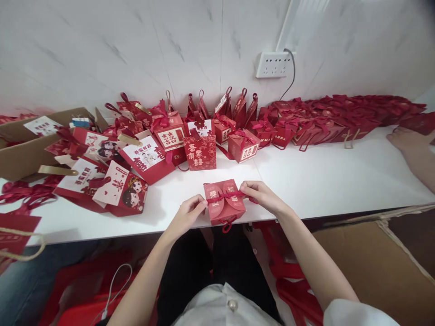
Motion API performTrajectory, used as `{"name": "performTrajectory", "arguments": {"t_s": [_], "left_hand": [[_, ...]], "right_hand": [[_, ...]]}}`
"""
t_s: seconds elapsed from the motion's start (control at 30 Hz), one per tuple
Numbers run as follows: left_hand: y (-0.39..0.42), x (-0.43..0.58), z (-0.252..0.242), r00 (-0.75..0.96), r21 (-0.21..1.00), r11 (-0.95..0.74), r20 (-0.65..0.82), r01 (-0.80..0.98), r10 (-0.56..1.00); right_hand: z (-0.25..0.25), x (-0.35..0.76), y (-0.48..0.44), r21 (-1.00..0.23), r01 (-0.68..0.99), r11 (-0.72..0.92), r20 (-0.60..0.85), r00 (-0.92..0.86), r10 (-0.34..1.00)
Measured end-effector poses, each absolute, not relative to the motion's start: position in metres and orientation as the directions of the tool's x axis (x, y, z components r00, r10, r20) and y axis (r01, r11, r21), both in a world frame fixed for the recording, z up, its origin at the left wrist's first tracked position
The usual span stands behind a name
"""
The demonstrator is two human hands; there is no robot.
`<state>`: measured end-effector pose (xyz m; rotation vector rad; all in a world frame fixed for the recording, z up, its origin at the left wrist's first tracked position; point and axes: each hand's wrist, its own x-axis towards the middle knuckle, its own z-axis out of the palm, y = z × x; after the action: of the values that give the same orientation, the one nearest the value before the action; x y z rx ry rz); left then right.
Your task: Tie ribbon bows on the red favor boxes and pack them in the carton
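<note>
Head view: left hand [192, 211] and right hand [260, 193] pinch a ribbon [227, 195] between fingers [202, 204]; the box [235, 208] looks closed and wrapped, its tying seemingly unfinished

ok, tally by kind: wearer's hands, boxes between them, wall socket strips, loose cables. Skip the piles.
Hands: 2 (left hand, right hand, both pinching red ribbon)
Boxes between them: 1 (red box)
Wall socket strips: 1 (white socket strip)
Loose cables: 2 (dark cable at the strip, white cable below the tabletop)
Total: 6
</note>
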<state>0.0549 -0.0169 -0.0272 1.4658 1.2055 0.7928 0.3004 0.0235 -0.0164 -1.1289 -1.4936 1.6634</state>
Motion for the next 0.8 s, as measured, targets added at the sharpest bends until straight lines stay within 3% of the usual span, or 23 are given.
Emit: {"name": "performTrajectory", "arguments": {"t_s": [0.17,0.4,0.8], "left_hand": [[-0.011,0.051,-0.028,0.260,0.951,0.045,-0.129,0.305,0.957],[-0.010,0.040,-0.024,0.327,0.950,0.253,-0.302,0.184,0.895],[-0.009,0.023,-0.027,0.395,0.930,0.311,-0.365,0.196,0.843]], "right_hand": [[-0.020,0.306,0.025,-0.979,0.034,-0.202,-0.191,-0.500,0.844],[-0.001,0.315,0.028,-0.962,0.205,-0.181,-0.260,-0.477,0.840],[-0.002,0.323,0.034,-0.937,0.295,-0.189,-0.316,-0.479,0.819]]}}
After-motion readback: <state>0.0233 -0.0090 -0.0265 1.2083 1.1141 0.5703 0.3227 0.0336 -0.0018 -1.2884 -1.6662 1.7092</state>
